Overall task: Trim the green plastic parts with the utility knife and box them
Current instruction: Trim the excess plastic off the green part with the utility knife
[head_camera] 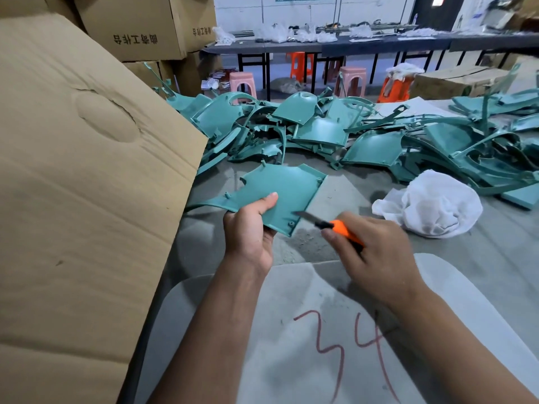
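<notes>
My left hand (250, 228) grips a flat green plastic part (287, 188) by its near edge, thumb on top, holding it up over the grey floor. My right hand (376, 252) holds the orange utility knife (338, 225). Its blade is extended and the tip lies at the part's right near edge. A big heap of more green parts (320, 129) lies on the floor beyond. A large cardboard box flap (81, 176) rises close on my left.
A crumpled white cloth bag (434, 202) lies right of my hands. A grey board marked "34" (335, 339) sits under my forearms. Stacked cartons (145, 27) stand at back left, with long tables (350, 45) and plastic stools (351, 80) behind the heap.
</notes>
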`<action>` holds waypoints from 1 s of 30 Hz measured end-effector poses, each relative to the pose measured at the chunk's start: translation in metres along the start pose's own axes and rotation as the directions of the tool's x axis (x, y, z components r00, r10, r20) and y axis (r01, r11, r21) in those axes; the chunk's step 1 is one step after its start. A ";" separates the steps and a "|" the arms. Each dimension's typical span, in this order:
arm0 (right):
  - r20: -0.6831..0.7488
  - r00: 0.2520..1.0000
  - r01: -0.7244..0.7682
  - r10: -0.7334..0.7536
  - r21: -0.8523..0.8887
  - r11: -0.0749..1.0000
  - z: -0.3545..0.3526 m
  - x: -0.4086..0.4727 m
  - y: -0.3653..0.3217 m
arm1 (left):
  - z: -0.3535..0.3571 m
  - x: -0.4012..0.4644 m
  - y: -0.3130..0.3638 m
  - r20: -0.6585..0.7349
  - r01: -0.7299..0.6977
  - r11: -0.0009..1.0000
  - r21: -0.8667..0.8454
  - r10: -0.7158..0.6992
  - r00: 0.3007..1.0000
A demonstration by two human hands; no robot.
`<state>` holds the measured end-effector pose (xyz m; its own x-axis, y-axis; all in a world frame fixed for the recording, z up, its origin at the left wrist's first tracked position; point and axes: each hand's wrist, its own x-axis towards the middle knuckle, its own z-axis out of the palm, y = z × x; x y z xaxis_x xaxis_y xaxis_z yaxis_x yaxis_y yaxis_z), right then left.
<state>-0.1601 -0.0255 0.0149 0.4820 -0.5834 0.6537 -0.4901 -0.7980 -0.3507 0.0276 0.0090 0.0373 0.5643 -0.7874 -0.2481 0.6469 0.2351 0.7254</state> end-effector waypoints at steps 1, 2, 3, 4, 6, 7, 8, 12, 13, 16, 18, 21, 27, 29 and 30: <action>0.023 1.000 0.008 -0.008 -0.027 1.000 0.003 0.000 -0.002 | -0.001 0.001 0.000 0.001 0.000 1.000 0.001 0.000 1.000; 0.024 0.999 -0.028 0.029 -0.054 0.998 0.005 0.001 -0.002 | -0.002 0.001 0.000 0.002 0.002 1.000 0.006 -0.003 1.000; 0.008 0.995 -0.096 0.097 -0.082 0.992 0.005 0.003 0.001 | -0.003 0.001 -0.001 0.002 0.005 1.000 0.012 -0.005 1.000; -0.012 0.983 -0.181 0.181 -0.111 0.977 0.004 0.005 0.005 | -0.004 0.001 -0.001 0.001 0.005 1.000 0.016 -0.005 1.000; -0.049 0.945 -0.326 0.323 -0.167 0.930 -0.001 0.007 0.014 | -0.006 0.001 -0.004 -0.003 -0.010 0.999 0.035 0.010 1.000; -0.063 0.940 -0.342 0.336 -0.178 0.923 -0.003 0.006 0.017 | -0.006 -0.001 -0.006 -0.004 -0.019 0.999 0.044 0.019 1.000; -0.063 0.952 -0.307 0.301 -0.160 0.938 -0.003 0.005 0.016 | -0.005 -0.002 -0.007 -0.004 -0.024 0.998 0.049 0.024 1.000; 0.124 0.992 0.019 -0.016 -0.026 0.999 0.002 -0.001 0.002 | -0.006 -0.001 -0.008 0.002 -0.028 0.998 0.053 0.028 1.000; 0.142 0.990 0.024 -0.019 -0.028 0.999 0.005 -0.001 0.004 | -0.007 -0.001 -0.007 -0.001 -0.022 0.998 0.053 0.022 1.000; 0.047 0.985 -0.158 0.166 -0.135 0.978 0.003 0.004 0.015 | -0.010 0.000 -0.006 0.011 -0.018 0.998 0.060 0.017 1.000; -0.025 0.950 -0.309 0.312 -0.232 0.922 -0.003 0.007 0.024 | -0.012 -0.002 -0.008 0.016 -0.019 0.997 0.080 0.018 1.000; -0.074 0.950 -0.310 0.302 -0.163 0.937 -0.006 0.005 0.024 | -0.013 -0.003 -0.010 0.009 -0.019 0.996 0.090 0.019 1.000; 0.226 0.974 -0.012 0.023 -0.050 0.999 0.007 0.000 0.004 | -0.013 0.001 -0.009 -0.003 -0.032 0.998 0.052 0.032 0.999; 0.130 0.984 -0.101 0.120 -0.146 0.984 0.007 0.002 0.010 | -0.015 0.002 -0.007 0.007 -0.036 0.998 0.057 0.035 0.999; 0.073 0.981 -0.164 0.181 -0.197 0.967 0.005 0.003 0.016 | -0.016 0.002 -0.007 0.009 -0.031 0.997 0.069 0.030 1.000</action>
<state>-0.1630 -0.0405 0.0078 0.4369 -0.7279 0.5284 -0.6958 -0.6458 -0.3143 0.0328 0.0149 0.0217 0.5788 -0.7852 -0.2201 0.5922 0.2193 0.7754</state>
